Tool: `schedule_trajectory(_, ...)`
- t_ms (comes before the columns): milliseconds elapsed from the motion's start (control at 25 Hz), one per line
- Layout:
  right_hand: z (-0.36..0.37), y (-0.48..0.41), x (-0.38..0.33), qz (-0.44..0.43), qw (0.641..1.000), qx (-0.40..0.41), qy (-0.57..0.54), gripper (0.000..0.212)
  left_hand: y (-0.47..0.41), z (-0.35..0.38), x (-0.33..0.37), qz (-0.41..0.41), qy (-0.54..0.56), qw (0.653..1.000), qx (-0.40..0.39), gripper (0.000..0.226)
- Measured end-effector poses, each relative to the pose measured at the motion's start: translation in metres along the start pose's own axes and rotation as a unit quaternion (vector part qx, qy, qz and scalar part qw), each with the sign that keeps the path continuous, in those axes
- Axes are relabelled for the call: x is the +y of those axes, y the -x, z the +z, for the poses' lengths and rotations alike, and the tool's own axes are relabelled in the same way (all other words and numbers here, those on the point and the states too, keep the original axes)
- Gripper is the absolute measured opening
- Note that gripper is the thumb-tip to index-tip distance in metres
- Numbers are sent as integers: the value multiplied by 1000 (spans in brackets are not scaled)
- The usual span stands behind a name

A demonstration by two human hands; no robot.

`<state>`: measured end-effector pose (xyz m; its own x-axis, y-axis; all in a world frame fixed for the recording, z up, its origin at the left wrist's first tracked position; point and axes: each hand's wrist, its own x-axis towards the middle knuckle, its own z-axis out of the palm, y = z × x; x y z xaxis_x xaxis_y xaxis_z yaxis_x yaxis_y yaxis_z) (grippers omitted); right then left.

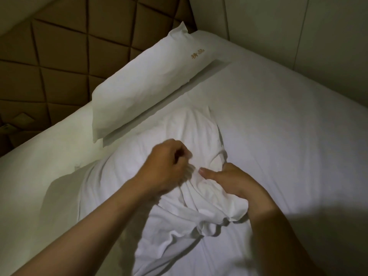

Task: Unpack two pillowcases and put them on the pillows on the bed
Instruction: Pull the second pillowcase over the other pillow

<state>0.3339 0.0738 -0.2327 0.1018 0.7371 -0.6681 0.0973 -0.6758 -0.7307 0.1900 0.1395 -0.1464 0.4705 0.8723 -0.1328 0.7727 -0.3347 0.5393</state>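
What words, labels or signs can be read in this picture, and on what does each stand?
"精品": gold embroidery, tilted and slightly blurred, so this reading is likely but not certain. It is on the pillow beside the headboard.
No other text can be read.

Padded tan headboard (59,56), quilted in diamond panels, fills the 10 o'clock quarter. Pale wall (298,26) with vertical seams runs from 12 to 3 o'clock. White-sheeted bed (288,116) meets both. Lighting dim, brightest toward 3 o'clock; heavy shadow at 5 o'clock.
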Motion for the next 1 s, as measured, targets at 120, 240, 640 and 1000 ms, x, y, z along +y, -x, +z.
schedule_trajectory(120, -12, 0, 7, -46, 997, -48, 29, 60, -30, -17, -25, -1, -271, 960, 72, 33)
schedule_trajectory(240, -30, 10, 20, -50, 985, -150, 65, 59, -58, -20, -55, -156, -277, 948, 5, 65)
schedule_trajectory(640, 10, -17, 3, -66, 990, 124, -32, 103, -38, 35, -74, -159, -290, 944, 3, 56)
schedule_trajectory(1000, 35, -28, 11, -93, 949, 257, 156, 66, 16, -76, -143, -370, -200, 891, 173, 56)
